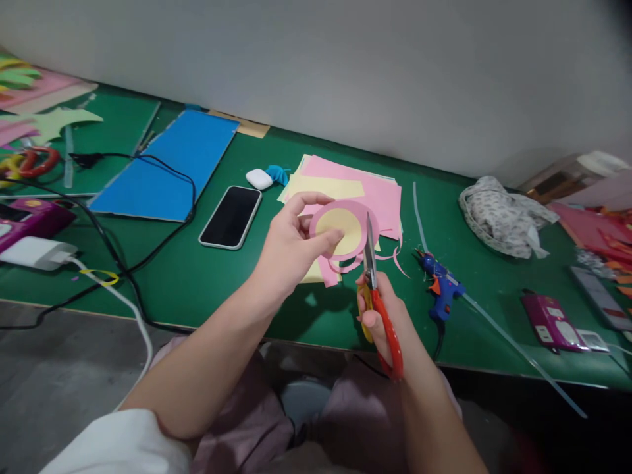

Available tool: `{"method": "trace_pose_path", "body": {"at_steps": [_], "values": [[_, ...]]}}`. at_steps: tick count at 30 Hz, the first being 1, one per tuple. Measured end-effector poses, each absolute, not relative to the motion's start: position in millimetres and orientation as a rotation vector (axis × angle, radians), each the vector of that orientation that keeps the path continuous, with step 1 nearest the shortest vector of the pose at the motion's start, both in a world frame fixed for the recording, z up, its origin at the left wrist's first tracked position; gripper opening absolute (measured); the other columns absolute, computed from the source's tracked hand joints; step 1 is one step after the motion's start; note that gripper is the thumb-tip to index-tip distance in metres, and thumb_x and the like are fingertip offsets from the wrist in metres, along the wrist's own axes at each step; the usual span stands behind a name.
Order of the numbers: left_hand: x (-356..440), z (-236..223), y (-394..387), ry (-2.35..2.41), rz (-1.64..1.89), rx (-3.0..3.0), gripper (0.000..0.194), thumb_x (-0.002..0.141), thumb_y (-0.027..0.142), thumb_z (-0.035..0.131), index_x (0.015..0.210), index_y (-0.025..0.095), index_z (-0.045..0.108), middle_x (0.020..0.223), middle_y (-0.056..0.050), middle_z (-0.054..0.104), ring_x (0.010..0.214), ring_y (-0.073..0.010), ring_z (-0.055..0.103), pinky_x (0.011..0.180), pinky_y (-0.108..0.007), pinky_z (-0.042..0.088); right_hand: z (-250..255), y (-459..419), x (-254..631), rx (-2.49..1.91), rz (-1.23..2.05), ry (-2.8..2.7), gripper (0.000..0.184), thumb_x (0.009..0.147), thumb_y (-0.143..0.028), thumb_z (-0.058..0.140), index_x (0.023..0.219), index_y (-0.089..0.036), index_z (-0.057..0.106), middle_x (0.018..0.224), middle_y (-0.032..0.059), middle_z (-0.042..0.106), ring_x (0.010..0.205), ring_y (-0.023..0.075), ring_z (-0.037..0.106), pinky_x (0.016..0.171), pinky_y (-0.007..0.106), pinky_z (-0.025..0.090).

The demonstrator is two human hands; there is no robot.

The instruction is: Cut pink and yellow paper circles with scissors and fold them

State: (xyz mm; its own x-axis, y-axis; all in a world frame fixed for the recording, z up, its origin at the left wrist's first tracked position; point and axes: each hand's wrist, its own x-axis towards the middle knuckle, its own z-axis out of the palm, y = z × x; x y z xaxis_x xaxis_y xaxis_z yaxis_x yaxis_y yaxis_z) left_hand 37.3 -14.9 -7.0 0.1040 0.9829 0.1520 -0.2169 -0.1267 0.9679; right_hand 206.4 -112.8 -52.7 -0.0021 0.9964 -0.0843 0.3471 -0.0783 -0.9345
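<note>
Pink-and-yellow paper disc (332, 220), probably light and easily creased, is pinched in the left hand (289, 245) above the table (217, 280); its middle seems the safest hold, clear of scissors (371, 263) gripped by the right hand (397, 313).

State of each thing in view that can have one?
Left hand: closed on paper disc.
Right hand: closed around scissors.
Paper disc: held, yellow circle over pink.
Scissors: blades at disc's right side, gap unclear.
Phone: flat, screen dark.
White case: looks shut.
Glue gun: lying on its side.
Black plug: unplugged.
</note>
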Motion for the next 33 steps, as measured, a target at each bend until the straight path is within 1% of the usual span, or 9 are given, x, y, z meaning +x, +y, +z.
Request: {"method": "trace_pose_path", "body": {"at_steps": [8, 15, 25, 29, 33], "values": [[35.6, -6.6, -13.8, 0.887, 1.304, 1.225, 0.039, 0.065, 0.010, 0.075, 0.099, 0.023, 0.062, 0.062, 0.007, 0.066, 0.050, -0.0100, 0.061, 0.046, -0.019, 0.050, -49.2, -113.1, 208.0, -1.537, 1.116, -1.452, 0.085, 0.058, -0.098, 0.048, 0.103, -0.026, 0.051, 0.068, -0.0042, 0.049, 0.054, 0.0133, 0.040, 0.051, 0.025, 0.038], [33.4, -6.2, -12.5, 0.871, 1.279, 1.226, 0.039, 0.066, 0.009, 0.074, 0.100, 0.024, 0.061, 0.060, 0.008, 0.065, 0.047, -0.0102, 0.061, 0.045, -0.020, 0.051, -56.9, -112.7, 211.9, -1.535, 1.082, -1.511, 0.084, 0.061, -0.098, 0.045, 0.106, -0.027, 0.052, 0.069, -0.0038, 0.049, 0.053, 0.0133, 0.043, 0.053, 0.026, 0.044], [29.2, -6.1, -9.1, 0.874, 1.257, 1.241, 0.041, 0.065, 0.008, 0.074, 0.100, 0.025, 0.062, 0.054, 0.009, 0.062, 0.045, -0.0101, 0.059, 0.045, -0.020, 0.048, -60.3, -115.1, 218.1, -1.538, 1.037, -1.577, 0.082, 0.065, -0.095, 0.042, 0.111, -0.028, 0.052, 0.070, -0.0037, 0.050, 0.055, 0.0132, 0.042, 0.052, 0.024, 0.041], [27.1, -7.0, -7.6, 0.878, 1.250, 1.264, 0.040, 0.066, 0.009, 0.075, 0.101, 0.025, 0.062, 0.055, 0.009, 0.061, 0.045, -0.0108, 0.059, 0.045, -0.021, 0.048, -54.7, -115.4, 218.2, -1.575, 1.012, -1.619, 0.084, 0.065, -0.096, 0.040, 0.110, -0.026, 0.052, 0.069, -0.0039, 0.049, 0.054, 0.0129, 0.042, 0.052, 0.025, 0.042], [25.6, -7.0, -6.3, 0.890, 1.243, 1.272, 0.041, 0.066, 0.010, 0.076, 0.102, 0.024, 0.063, 0.057, 0.008, 0.062, 0.046, -0.0109, 0.059, 0.045, -0.021, 0.048, -54.2, -115.8, 218.7, -1.596, 0.931, -1.685, 0.082, 0.069, -0.095, 0.035, 0.110, -0.026, 0.051, 0.069, -0.0039, 0.049, 0.052, 0.0126, 0.041, 0.051, 0.025, 0.040]]}}
